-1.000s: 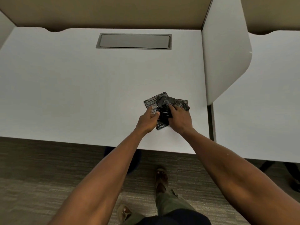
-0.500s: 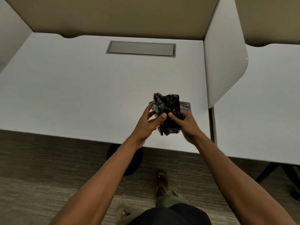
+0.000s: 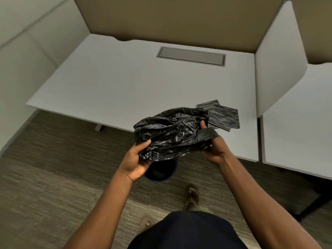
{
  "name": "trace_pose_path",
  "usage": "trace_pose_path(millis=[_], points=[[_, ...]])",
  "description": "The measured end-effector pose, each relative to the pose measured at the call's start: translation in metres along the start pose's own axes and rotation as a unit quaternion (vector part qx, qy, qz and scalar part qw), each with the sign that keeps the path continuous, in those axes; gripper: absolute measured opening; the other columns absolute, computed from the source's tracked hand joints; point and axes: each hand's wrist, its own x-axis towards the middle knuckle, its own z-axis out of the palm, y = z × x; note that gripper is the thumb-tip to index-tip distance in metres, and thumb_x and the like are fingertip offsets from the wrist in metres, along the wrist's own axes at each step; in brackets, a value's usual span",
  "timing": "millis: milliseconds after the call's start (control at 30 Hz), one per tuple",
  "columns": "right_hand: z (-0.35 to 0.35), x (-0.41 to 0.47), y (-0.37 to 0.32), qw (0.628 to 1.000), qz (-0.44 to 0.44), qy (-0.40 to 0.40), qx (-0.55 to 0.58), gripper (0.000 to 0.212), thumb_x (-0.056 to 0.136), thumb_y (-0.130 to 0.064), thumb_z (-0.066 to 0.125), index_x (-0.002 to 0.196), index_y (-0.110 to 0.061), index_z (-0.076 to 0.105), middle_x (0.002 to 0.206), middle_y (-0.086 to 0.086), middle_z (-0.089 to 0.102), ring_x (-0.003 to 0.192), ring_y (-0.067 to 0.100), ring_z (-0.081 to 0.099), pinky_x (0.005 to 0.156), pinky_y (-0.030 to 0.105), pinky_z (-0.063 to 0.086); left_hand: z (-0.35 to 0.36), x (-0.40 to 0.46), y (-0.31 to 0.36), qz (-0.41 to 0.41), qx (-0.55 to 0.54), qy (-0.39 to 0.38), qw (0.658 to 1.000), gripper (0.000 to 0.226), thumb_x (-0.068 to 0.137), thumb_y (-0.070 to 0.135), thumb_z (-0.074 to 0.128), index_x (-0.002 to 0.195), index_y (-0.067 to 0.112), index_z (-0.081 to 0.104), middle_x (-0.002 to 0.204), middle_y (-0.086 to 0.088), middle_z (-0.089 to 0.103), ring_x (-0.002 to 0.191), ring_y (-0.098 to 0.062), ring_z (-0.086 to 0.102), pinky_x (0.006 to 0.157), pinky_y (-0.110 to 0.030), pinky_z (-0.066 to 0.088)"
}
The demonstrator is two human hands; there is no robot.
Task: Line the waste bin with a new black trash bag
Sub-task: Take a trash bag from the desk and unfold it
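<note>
A crumpled black trash bag (image 3: 170, 133) hangs in the air over the desk's front edge, partly unfolded. My left hand (image 3: 137, 159) grips its lower left corner and my right hand (image 3: 214, 146) grips its right side. Straight below the bag, on the carpet, stands a small dark round waste bin (image 3: 160, 172); the bag and my left hand hide most of it. Folded black bags (image 3: 221, 116) lie flat on the white desk (image 3: 134, 83), just behind my right hand.
A grey cable hatch (image 3: 191, 56) is set into the back of the desk. A white divider panel (image 3: 276, 65) stands at the desk's right, with a second desk (image 3: 301, 126) beyond. My feet in sandals (image 3: 193, 196) stand on the carpet right of the bin.
Both hands lifted one bag off the folded stack and drew it toward me, spreading it wider. The view tilted down and the bin came into sight under the bag.
</note>
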Motion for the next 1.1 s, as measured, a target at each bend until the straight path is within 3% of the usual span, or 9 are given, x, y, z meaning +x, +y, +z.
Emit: trace_pose_path(millis=[200, 333, 433, 533, 667, 800, 867, 1000, 1100], points=[[0.036, -0.027, 0.057, 0.996, 0.063, -0.064, -0.024, 0.058, 0.079, -0.035, 0.086, 0.128, -0.006, 0.072, 0.132, 0.023, 0.069, 0.119, 0.036, 0.068, 0.09, 0.049, 0.059, -0.055, -0.062, 0.016, 0.042, 0.028, -0.001, 0.999, 0.058, 0.082, 0.017, 0.077, 0.137, 0.004, 0.063, 0.14, -0.021, 0.064, 0.13, -0.036, 0.061, 0.097, -0.042, 0.058], [0.058, -0.041, 0.081, 0.994, -0.028, -0.039, -0.099, 0.058, 0.083, -0.039, 0.084, 0.124, -0.002, 0.071, 0.129, 0.025, 0.069, 0.119, 0.038, 0.068, 0.091, 0.046, 0.059, -0.074, -0.093, 0.031, 0.147, 0.184, 0.145, 0.961, 0.099, 0.06, 0.044, 0.093, 0.147, 0.019, 0.053, 0.135, -0.005, 0.066, 0.126, -0.022, 0.062, 0.103, -0.039, 0.051], [0.083, -0.056, 0.102, 0.984, -0.053, -0.037, -0.168, 0.053, 0.072, -0.048, 0.09, 0.104, -0.007, 0.079, 0.108, 0.02, 0.077, 0.099, 0.032, 0.075, 0.082, 0.039, 0.061, -0.066, -0.11, 0.029, 0.268, 0.33, 0.171, 0.889, 0.052, 0.078, 0.048, 0.082, 0.127, 0.039, 0.067, 0.114, 0.003, 0.072, 0.108, -0.012, 0.068, 0.087, -0.026, 0.056], [0.112, -0.07, 0.132, 0.968, -0.069, -0.048, -0.235, 0.058, 0.069, -0.057, 0.088, 0.098, -0.007, 0.08, 0.102, 0.023, 0.078, 0.095, 0.033, 0.075, 0.088, 0.045, 0.06, -0.042, -0.119, 0.016, 0.23, 0.357, 0.065, 0.903, 0.042, 0.074, 0.062, 0.078, 0.111, 0.043, 0.074, 0.109, 0.009, 0.078, 0.105, -0.01, 0.073, 0.082, -0.022, 0.058], [0.137, -0.082, 0.164, 0.968, -0.055, -0.053, -0.238, 0.057, 0.087, -0.052, 0.074, 0.112, -0.001, 0.076, 0.114, 0.027, 0.075, 0.108, 0.039, 0.072, 0.096, 0.046, 0.059, -0.041, -0.119, 0.007, 0.211, 0.291, 0.097, 0.928, 0.045, 0.081, 0.04, 0.082, 0.122, 0.025, 0.071, 0.114, 0.005, 0.078, 0.11, -0.01, 0.073, 0.096, -0.031, 0.057], [0.142, -0.084, 0.174, 0.976, -0.037, -0.042, -0.212, 0.04, 0.095, -0.034, 0.072, 0.113, 0.001, 0.076, 0.115, 0.026, 0.075, 0.109, 0.039, 0.073, 0.096, 0.047, 0.058, -0.067, -0.131, 0.016, 0.168, 0.154, 0.113, 0.967, 0.056, 0.071, 0.03, 0.087, 0.122, 0.016, 0.07, 0.116, -0.004, 0.078, 0.105, -0.019, 0.075, 0.084, -0.033, 0.061], [0.14, -0.082, 0.171, 0.984, -0.034, -0.013, -0.174, 0.041, 0.096, -0.03, 0.07, 0.118, 0.005, 0.072, 0.118, 0.028, 0.073, 0.111, 0.042, 0.071, 0.098, 0.05, 0.057, -0.086, -0.137, 0.024, 0.136, 0.057, 0.098, 0.984, 0.057, 0.072, 0.027, 0.082, 0.125, 0.01, 0.069, 0.12, -0.011, 0.075, 0.11, -0.028, 0.072, 0.09, -0.039, 0.061], [0.127, -0.077, 0.147, 0.997, -0.025, 0.011, -0.068, 0.028, 0.1, -0.025, 0.062, 0.116, -0.005, 0.073, 0.111, 0.018, 0.078, 0.095, 0.029, 0.078, 0.071, 0.036, 0.063, -0.134, -0.146, 0.041, 0.107, -0.076, 0.115, 0.985, 0.049, 0.083, 0.034, 0.069, 0.127, 0.012, 0.066, 0.118, -0.012, 0.075, 0.108, -0.028, 0.07, 0.093, -0.041, 0.057], [0.11, -0.075, 0.125, 0.998, -0.032, 0.035, -0.051, 0.022, 0.095, -0.018, 0.063, 0.112, -0.008, 0.073, 0.104, 0.013, 0.079, 0.089, 0.023, 0.077, 0.072, 0.034, 0.063, -0.165, -0.146, 0.044, 0.101, -0.094, 0.168, 0.976, 0.036, 0.101, 0.034, 0.056, 0.128, 0.011, 0.063, 0.122, -0.013, 0.069, 0.108, -0.027, 0.065, 0.099, -0.041, 0.05]])
